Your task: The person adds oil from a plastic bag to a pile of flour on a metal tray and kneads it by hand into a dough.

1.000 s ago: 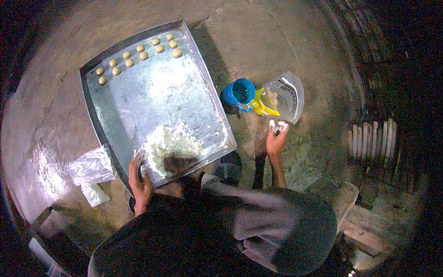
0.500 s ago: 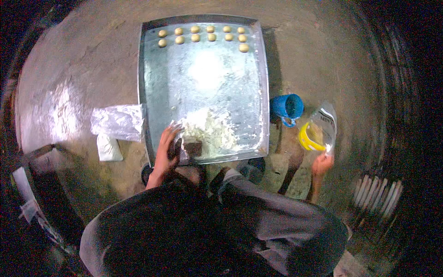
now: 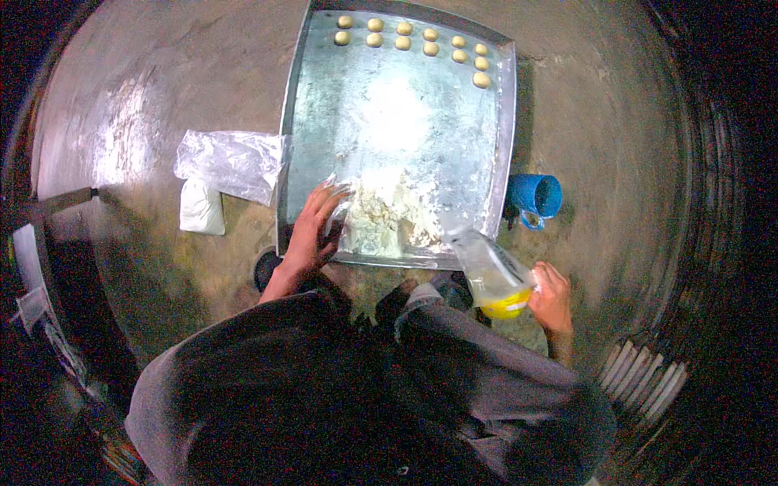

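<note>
My left hand (image 3: pixel 314 228) rests over the near left part of a shallow metal tray (image 3: pixel 324 121), its fingers spread at the edge of a pile of pale flour (image 3: pixel 385 211). Flour whitens some fingertips. My right hand (image 3: pixel 551 298) is closed on a clear plastic bag (image 3: pixel 490 263) with dark print and a bright yellow part (image 3: pixel 506 304). That bag lies tilted, its far end over the tray's near right corner beside the flour. Whether the yellow is the bag's contents or its print, I cannot tell. Round dough balls (image 3: pixel 403 43) sit in rows at the tray's far end.
A blue mug (image 3: pixel 536 197) lies on its side right of the tray. On the left are a crumpled clear plastic sheet (image 3: pixel 231 158) and a small tied bag of white powder (image 3: pixel 200 208). Pale slats (image 3: pixel 644 381) stand at the lower right; my legs fill the near side.
My right hand has brought the clear bag from beside the mug leftward to the tray's near corner, tipping it over. The left hand stays by the flour. The view has shifted.
</note>
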Available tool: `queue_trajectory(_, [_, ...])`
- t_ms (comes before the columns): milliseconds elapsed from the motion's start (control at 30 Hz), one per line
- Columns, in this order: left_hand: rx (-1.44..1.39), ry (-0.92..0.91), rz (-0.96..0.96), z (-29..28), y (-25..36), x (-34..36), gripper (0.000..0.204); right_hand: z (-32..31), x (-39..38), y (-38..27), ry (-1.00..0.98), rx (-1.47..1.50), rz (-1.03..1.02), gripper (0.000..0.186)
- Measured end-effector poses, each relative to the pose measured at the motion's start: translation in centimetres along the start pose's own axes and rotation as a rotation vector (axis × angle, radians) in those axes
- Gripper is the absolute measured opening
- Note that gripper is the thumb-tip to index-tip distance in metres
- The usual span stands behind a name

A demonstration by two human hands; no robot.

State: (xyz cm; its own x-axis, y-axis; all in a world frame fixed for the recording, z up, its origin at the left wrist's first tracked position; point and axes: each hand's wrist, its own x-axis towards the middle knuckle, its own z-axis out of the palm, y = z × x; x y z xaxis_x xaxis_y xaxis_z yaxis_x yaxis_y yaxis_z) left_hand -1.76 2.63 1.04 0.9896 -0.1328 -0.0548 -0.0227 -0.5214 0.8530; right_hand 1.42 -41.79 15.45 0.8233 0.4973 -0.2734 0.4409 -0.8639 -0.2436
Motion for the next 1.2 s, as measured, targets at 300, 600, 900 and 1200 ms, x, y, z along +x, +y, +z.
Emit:
queue_trajectory(300, [0.007,0.054,-0.012,0.3,-0.3,-0.8,0.069,2.1,4.8,-1.6,-0.003,0.117,-0.174,0.031])
queue_trajectory(600, [0.001,0.073,0.052,1.0,-0.6,-0.3,0.062,2.1,6.3,-1.9,-0.193,0.091,-0.051,0.044])
queue_trajectory(900, [0.018,0.064,0.073,1.0,-0.8,-0.3,0.061,2.1,7.9,-1.6,-0.239,0.193,-0.001,0.041])
queue_trajectory(1200, [0.044,0.039,0.068,1.1,-0.6,-0.3,0.06,2.4,7.9,-1.9,-0.227,0.194,-0.005,0.035])
